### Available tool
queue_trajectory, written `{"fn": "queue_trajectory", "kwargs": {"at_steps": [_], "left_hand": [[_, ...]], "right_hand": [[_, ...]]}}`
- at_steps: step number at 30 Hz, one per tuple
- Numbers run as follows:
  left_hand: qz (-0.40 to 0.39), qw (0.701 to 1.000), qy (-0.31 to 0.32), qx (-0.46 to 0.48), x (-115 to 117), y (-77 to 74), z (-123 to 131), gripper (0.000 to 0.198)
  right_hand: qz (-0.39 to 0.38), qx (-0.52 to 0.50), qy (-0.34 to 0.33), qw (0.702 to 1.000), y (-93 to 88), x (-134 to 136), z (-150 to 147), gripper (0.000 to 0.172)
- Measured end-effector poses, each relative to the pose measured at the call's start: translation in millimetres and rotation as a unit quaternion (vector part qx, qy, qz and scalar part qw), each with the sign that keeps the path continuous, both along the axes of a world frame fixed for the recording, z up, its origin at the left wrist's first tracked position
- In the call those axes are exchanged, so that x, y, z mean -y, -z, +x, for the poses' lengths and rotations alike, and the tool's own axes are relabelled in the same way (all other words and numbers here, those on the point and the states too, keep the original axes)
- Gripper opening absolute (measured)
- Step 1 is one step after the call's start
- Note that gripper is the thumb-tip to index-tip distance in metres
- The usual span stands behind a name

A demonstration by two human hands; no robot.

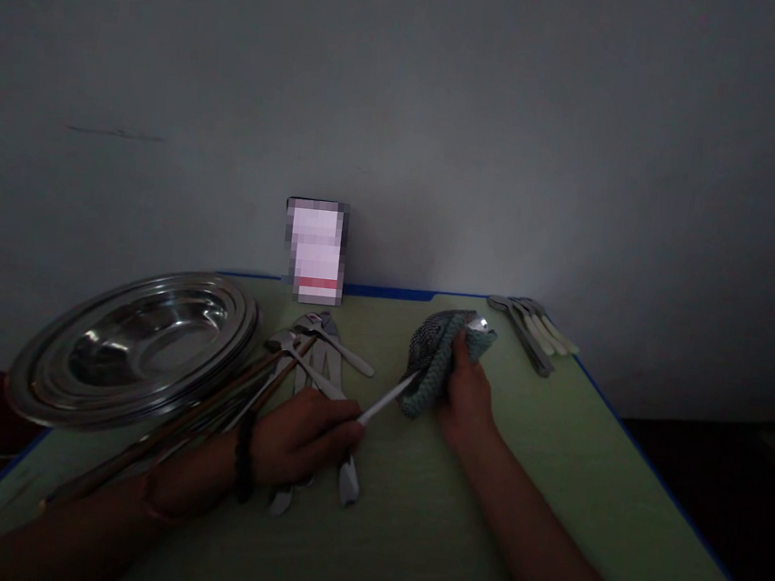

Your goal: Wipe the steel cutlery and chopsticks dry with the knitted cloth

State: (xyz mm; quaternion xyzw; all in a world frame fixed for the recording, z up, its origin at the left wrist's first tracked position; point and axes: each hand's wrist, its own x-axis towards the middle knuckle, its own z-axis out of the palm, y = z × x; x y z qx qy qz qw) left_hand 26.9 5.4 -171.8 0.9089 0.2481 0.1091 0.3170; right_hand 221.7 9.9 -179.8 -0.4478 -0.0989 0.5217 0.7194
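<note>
My left hand grips the white handle of a spoon that slants up to the right. Its bowl end is wrapped inside a blue-grey knitted cloth, with a shiny bit showing at the top. My right hand is closed around that cloth. Both hands hover low over the pale green table. Under my left hand lies a pile of loose spoons.
A stack of steel plates sits at the left, with long brown sticks leaning beside it. Several spoons lie side by side at the far right corner. A blurred upright card stands against the grey wall.
</note>
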Motion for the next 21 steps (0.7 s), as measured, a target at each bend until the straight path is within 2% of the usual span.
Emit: {"fn": "queue_trajectory", "kwargs": {"at_steps": [3, 5, 8, 10, 15, 21], "left_hand": [[0.013, 1.000, -0.012, 0.000, -0.6, 1.9, 1.2, 0.033], [0.012, 1.000, -0.020, 0.000, -0.7, 2.5, 1.9, 0.033], [0.016, 1.000, -0.009, 0.007, -0.1, 2.5, 2.7, 0.033], [0.016, 1.000, -0.009, 0.016, 0.4, 2.4, 3.2, 0.034], [-0.014, 0.998, -0.060, 0.012, 0.3, 1.2, 4.2, 0.036], [-0.064, 0.996, -0.042, 0.038, -1.3, -2.6, 2.7, 0.039]], "right_hand": [[-0.004, 0.036, -0.017, 0.999, 1.8, 1.4, -3.3, 0.038], [-0.003, 0.102, -0.048, 0.994, 4.3, 5.8, -11.2, 0.041], [-0.001, 0.219, -0.101, 0.970, 6.6, 14.7, -24.2, 0.043], [-0.002, 0.253, -0.122, 0.960, 6.6, 19.1, -29.3, 0.043], [0.006, 0.204, -0.134, 0.970, 6.7, 19.2, -30.4, 0.044], [0.023, 0.133, -0.118, 0.984, 10.4, 14.4, -29.3, 0.042]]}}
